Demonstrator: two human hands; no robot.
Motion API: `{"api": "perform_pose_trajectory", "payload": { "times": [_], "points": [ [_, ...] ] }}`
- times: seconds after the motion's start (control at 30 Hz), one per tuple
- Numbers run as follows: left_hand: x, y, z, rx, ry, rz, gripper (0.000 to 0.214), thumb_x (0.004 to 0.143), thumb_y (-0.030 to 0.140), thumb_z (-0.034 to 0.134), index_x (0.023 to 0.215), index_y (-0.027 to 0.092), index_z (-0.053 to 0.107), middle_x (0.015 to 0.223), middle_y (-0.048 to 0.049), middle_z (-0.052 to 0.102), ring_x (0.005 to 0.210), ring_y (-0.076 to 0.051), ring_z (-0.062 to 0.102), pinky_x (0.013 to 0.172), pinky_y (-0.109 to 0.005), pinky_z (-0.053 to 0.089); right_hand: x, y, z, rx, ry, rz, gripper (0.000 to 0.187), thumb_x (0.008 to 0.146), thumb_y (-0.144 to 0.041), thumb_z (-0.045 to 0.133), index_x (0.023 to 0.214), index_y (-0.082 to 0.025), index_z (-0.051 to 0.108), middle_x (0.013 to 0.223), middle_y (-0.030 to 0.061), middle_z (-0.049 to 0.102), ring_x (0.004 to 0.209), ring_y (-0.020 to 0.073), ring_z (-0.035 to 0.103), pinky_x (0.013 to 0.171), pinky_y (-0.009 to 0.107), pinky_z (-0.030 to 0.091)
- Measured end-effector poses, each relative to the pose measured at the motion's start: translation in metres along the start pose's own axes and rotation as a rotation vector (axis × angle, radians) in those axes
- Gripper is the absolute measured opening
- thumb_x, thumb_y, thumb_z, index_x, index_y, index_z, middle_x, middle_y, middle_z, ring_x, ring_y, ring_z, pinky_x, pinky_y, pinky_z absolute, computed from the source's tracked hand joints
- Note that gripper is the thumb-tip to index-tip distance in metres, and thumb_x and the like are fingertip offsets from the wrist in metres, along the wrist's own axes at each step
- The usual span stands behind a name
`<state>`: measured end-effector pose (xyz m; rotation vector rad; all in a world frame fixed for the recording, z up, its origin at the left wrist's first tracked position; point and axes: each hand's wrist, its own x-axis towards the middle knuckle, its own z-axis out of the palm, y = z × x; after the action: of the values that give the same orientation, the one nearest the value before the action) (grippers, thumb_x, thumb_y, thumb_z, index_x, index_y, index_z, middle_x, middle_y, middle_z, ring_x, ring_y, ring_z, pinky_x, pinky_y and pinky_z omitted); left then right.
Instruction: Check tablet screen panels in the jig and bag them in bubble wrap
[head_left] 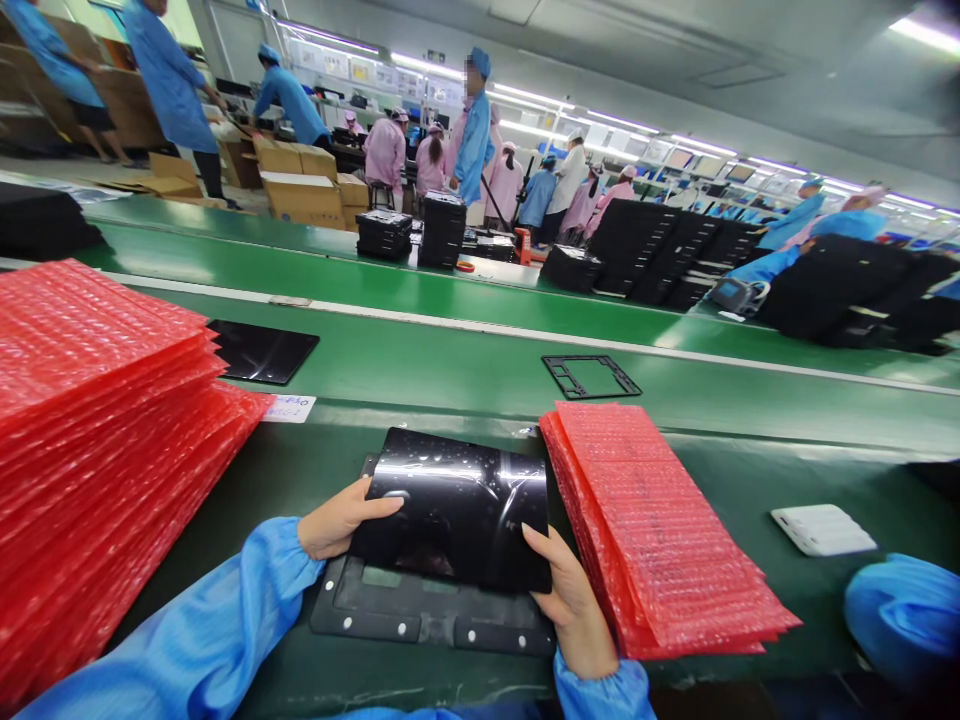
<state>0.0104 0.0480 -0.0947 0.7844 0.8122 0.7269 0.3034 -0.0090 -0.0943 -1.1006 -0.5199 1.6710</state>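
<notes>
Between my two hands is a glossy black screen panel point(457, 510), tilted and covered with a film that shows bubbles and creases. My left hand point(345, 515) grips its left edge, thumb on the front face. On the opposite edge, my right hand point(566, 590) holds the lower right corner, its thumb also on the front. Underneath lies a dark fixture plate point(435, 630) with several light round spots along its near edge; the panel hides much of it. Right beside my right hand is a stack of red bubble-wrap sleeves point(667, 530).
A taller red bubble-wrap stack point(97, 450) fills the left. On the green surface lie another black panel point(266, 350), a thin black frame point(592, 377) and a white device point(823, 528). A blue-covered form point(904, 610) sits at right. Black stacks point(630, 245) and several people are beyond.
</notes>
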Motion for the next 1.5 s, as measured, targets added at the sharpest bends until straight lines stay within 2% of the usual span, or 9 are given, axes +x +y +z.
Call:
{"api": "perform_pose_trajectory", "payload": {
  "times": [0.2, 0.33, 0.5, 0.9, 1.23, 1.5],
  "points": [
    [0.0, 0.0, 0.0, 0.0, -0.004, -0.002, 0.043, 0.074, 0.028, 0.077, 0.115, 0.017, 0.071, 0.108, -0.0115, 0.074, 0.098, -0.027, 0.068, 0.091, -0.034, 0.048, -0.012, -0.007, 0.005, -0.01, -0.029, 0.01, 0.041, 0.075, -0.033, 0.078, 0.114, -0.029, 0.069, 0.122, 0.002, 0.069, 0.122, 0.0294, 0.058, 0.098, 0.042, 0.049],
    [0.0, 0.0, 0.0, -0.01, -0.005, -0.008, 0.042, 0.074, 0.028, 0.077, 0.114, 0.017, 0.071, 0.108, -0.0115, 0.074, 0.097, -0.027, 0.069, 0.091, -0.035, 0.049, -0.01, -0.006, 0.006, -0.003, -0.023, 0.012, 0.049, 0.08, -0.034, 0.074, 0.127, -0.029, 0.062, 0.122, 0.0026, 0.069, 0.119, 0.0296, 0.06, 0.094, 0.042, 0.052],
    [0.0, 0.001, 0.001, 0.001, -0.006, -0.003, 0.042, 0.074, 0.028, 0.078, 0.113, 0.017, 0.072, 0.108, -0.0111, 0.074, 0.098, -0.026, 0.068, 0.092, -0.034, 0.048, -0.005, -0.005, 0.003, -0.027, -0.034, 0.058, 0.057, 0.078, -0.035, 0.076, 0.131, -0.028, 0.059, 0.111, 0.003, 0.073, 0.105, 0.0295, 0.068, 0.083, 0.038, 0.058],
    [-0.001, 0.002, 0.002, -0.006, -0.016, 0.002, 0.045, 0.074, 0.028, 0.078, 0.116, 0.017, 0.07, 0.11, -0.0118, 0.073, 0.099, -0.027, 0.068, 0.092, -0.035, 0.049, -0.001, -0.002, 0.001, -0.007, 0.003, 0.056, 0.054, 0.076, -0.034, 0.077, 0.127, -0.027, 0.062, 0.117, 0.0034, 0.072, 0.11, 0.0287, 0.066, 0.089, 0.04, 0.055],
    [0.001, 0.0, -0.001, 0.003, -0.02, 0.007, 0.042, 0.077, 0.026, 0.075, 0.117, 0.016, 0.07, 0.109, -0.0111, 0.074, 0.098, -0.026, 0.068, 0.092, -0.035, 0.049, 0.0, -0.003, 0.0, -0.009, -0.033, 0.057, 0.052, 0.08, -0.031, 0.074, 0.129, -0.027, 0.06, 0.114, 0.0025, 0.072, 0.1, 0.0269, 0.069, 0.084, 0.037, 0.056],
    [0.002, -0.003, -0.004, -0.005, -0.039, 0.003, 0.041, 0.079, 0.025, 0.074, 0.119, 0.017, 0.068, 0.112, -0.0113, 0.073, 0.098, -0.025, 0.068, 0.092, -0.035, 0.048, 0.007, 0.001, -0.006, -0.01, -0.003, 0.066, 0.057, 0.077, -0.031, 0.076, 0.131, -0.026, 0.059, 0.117, 0.0049, 0.071, 0.11, 0.0286, 0.065, 0.088, 0.039, 0.055]
  ]
}}
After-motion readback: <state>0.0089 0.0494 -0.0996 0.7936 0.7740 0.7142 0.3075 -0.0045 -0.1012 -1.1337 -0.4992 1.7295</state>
